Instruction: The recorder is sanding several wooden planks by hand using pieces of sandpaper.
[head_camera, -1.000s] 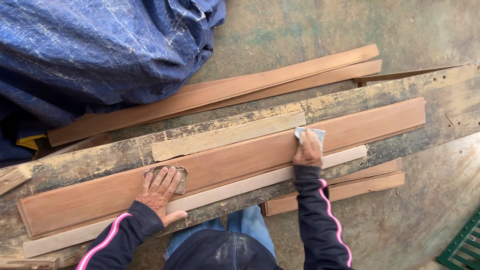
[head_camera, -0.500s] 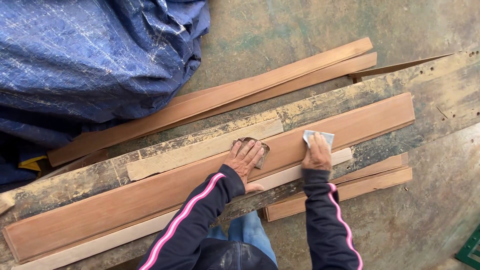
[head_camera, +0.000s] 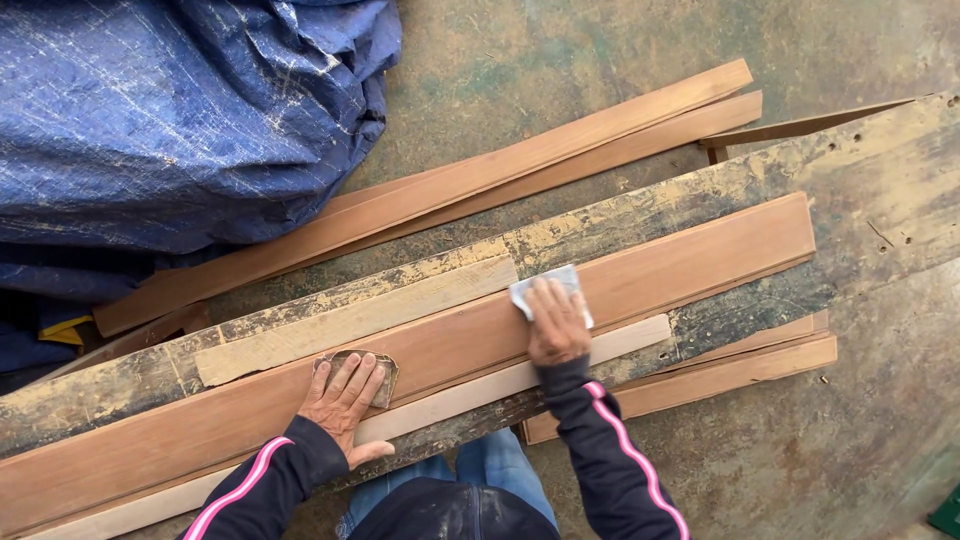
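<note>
The long reddish board (head_camera: 420, 385) lay lengthwise on the worn table (head_camera: 880, 190). Left hand (head_camera: 343, 400) pressed brown sandpaper (head_camera: 385, 368) flat on it; right hand (head_camera: 555, 322), fingers extended, pressed a grey sheet (head_camera: 530, 290) further along. The board looked stiff and heavy, the thin sheets likely best pinned under spread palms.

A worn workbench (head_camera: 880, 190) crosses the frame diagonally, carrying a long reddish board (head_camera: 650, 270) and two pale strips (head_camera: 350, 320).

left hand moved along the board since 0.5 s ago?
Yes. The left hand slid back along the reddish board, away from the right hand; half a second ago the two were nearly side by side.
</note>
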